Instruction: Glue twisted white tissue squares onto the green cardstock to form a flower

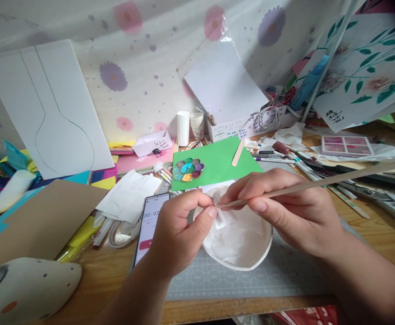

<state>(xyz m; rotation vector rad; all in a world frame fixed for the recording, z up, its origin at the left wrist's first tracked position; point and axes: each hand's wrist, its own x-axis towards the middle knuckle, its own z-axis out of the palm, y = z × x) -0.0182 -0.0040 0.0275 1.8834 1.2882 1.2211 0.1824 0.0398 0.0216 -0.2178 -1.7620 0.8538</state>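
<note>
My right hand (292, 207) pinches a long thin wooden strip (326, 181), which slants from upper right down to the middle. At the strip's lower tip, the closed fingers of my left hand (184, 225) grip a small translucent strip that looks like clear tape (219, 220). Both hands nearly meet here, just above a white bowl (256, 259). Crumpled whitish paper or film seems to line the bowl's inside. My fingers partly hide where tape and wood touch.
A grey cutting mat (231, 284) lies under the bowl. Behind it are green card (214, 153), a flower-shaped paint palette (188, 169) and a craft stick (238, 153). A phone (148, 225) lies left. Scissors (383, 198) and pens are at right.
</note>
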